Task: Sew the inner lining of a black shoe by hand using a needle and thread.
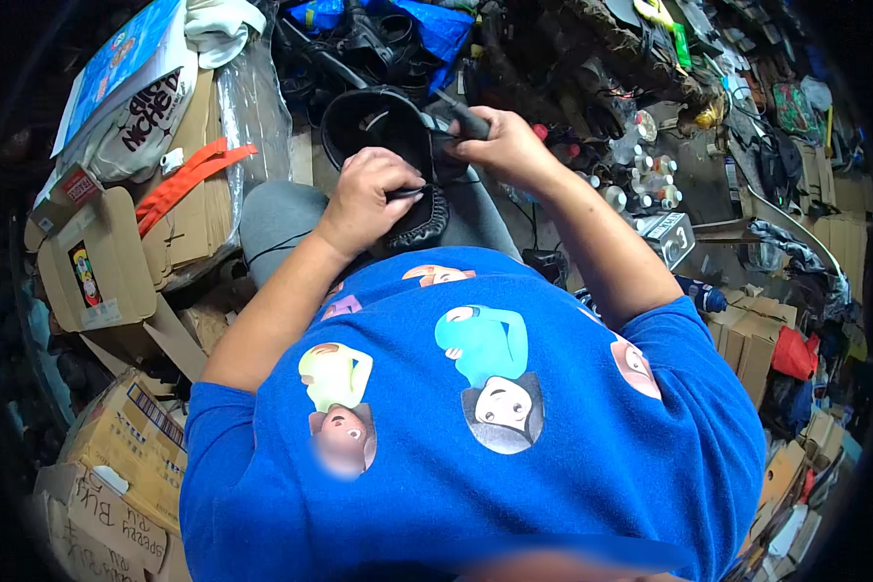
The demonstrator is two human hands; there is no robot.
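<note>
Brown cardboard boxes left of both hands on black shoe.

Bright even light, sharp centre, dark warped rim.

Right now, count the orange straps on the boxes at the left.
2: both orange straps lie side by side across the cardboard box left of the person's left hand. Clutter may hide more.

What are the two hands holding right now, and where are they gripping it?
The left hand pinches the padded lower edge of a black round piece resting on the lap. The right hand grips a dark tool by its handle.
</note>
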